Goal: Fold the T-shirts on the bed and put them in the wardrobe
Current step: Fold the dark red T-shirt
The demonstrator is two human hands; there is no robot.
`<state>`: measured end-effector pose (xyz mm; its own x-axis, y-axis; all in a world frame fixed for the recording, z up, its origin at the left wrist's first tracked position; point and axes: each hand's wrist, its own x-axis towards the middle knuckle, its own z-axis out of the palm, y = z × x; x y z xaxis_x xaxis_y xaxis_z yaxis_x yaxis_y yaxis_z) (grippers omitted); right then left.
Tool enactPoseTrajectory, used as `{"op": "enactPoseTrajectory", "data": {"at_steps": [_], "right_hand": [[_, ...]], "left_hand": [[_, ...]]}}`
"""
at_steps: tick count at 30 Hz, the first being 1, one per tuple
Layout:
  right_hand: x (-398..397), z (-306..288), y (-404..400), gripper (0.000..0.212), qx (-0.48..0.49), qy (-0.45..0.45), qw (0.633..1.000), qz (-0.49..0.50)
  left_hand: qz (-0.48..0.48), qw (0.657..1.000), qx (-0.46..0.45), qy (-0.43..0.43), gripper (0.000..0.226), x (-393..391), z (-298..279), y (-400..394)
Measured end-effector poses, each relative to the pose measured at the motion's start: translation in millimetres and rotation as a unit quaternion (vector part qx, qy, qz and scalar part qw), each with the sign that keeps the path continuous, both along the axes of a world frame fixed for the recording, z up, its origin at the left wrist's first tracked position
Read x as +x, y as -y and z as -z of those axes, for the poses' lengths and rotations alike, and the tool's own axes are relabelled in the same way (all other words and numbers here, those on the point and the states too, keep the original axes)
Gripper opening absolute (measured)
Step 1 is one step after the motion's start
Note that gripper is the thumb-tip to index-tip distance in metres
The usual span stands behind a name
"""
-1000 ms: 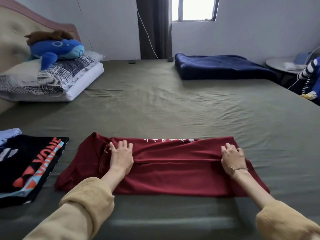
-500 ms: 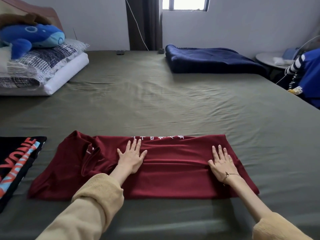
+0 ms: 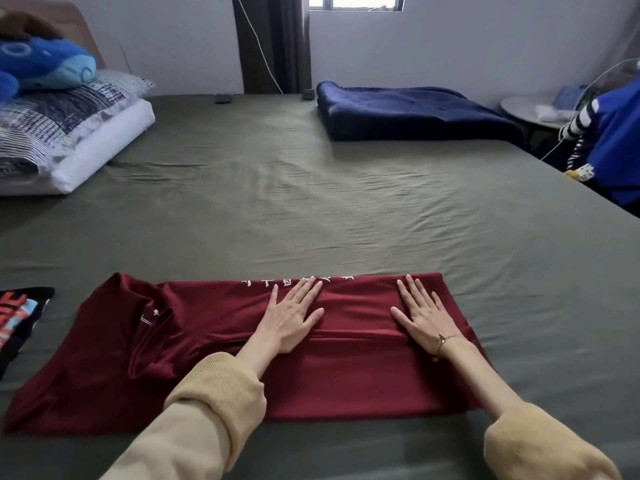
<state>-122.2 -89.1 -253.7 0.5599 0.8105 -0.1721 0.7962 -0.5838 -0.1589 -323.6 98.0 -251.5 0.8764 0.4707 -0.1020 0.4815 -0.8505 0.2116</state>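
— What colour is the T-shirt (image 3: 346, 375) under the hands?
— Dark red, white lettering along its far edge.
— And left of the left hand (image 3: 289, 315)?
— A black T-shirt (image 3: 20, 317) (red and light-blue print). Ahead of the hands, an olive-green bed sheet (image 3: 311, 209) and a navy blanket (image 3: 408, 112).

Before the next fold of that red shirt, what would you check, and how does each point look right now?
1. Both hands flat on the red T-shirt: ok; left hand and right hand press with straight fingers.
2. Long sides folded in: ok, a seam runs between the hands.
3. Fabric smooth: not ok, the collar end is rumpled.
4. Free sheet around for folding: ok.
5. Black printed shirt out of the way: ok, apart at the left.
6. Wardrobe open: cannot tell, not in view.
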Motion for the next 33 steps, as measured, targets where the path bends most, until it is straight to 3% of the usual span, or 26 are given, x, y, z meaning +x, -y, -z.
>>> {"op": "enactPoseTrajectory", "data": {"at_steps": [8, 10, 13, 15, 22, 26, 29, 33], "right_hand": [[-16.9, -5.1, -14.3, 0.064, 0.005, 0.040, 0.994, 0.104], [-25.5, -11.1, -25.6, 0.060, 0.045, 0.052, 0.997, 0.038], [-44.2, -13.7, -42.1, 0.055, 0.044, -0.024, 0.993, -0.111], [-48.3, -6.2, -45.2, 0.054, 0.022, -0.026, 0.991, -0.129], [-30.4, 7.4, -25.6, 0.062, 0.012, 0.012, 0.997, 0.070], [-39.2, 3.6, -30.9, 0.063, -0.006, 0.022, 0.992, 0.122], [-54.4, -2.6, -42.6, 0.060, -0.002, 0.053, 0.996, 0.072], [-96.9, -8.1, -76.9, 0.058, 0.018, 0.026, 0.997, -0.065]], "left_hand": [[-0.032, 0.998, 0.060, -0.009, 0.066, 19.2, -0.1, 6.0], [-0.009, 0.999, 0.050, 0.015, 0.060, 21.7, 0.6, 12.6], [0.022, 1.000, 0.011, 0.007, 0.055, 20.9, 2.2, 16.3], [0.013, 1.000, 0.013, -0.003, 0.054, 14.4, 3.1, 11.2], [-0.082, 0.995, 0.035, -0.039, 0.056, -44.2, 0.9, -28.7], [-0.143, 0.989, -0.046, -0.016, 0.055, -68.6, -4.1, -44.0], [-0.173, 0.982, -0.075, -0.002, 0.053, -84.0, -4.7, -52.8], [-0.202, 0.977, -0.060, -0.011, 0.052, -114.1, -3.4, -69.7]]}}
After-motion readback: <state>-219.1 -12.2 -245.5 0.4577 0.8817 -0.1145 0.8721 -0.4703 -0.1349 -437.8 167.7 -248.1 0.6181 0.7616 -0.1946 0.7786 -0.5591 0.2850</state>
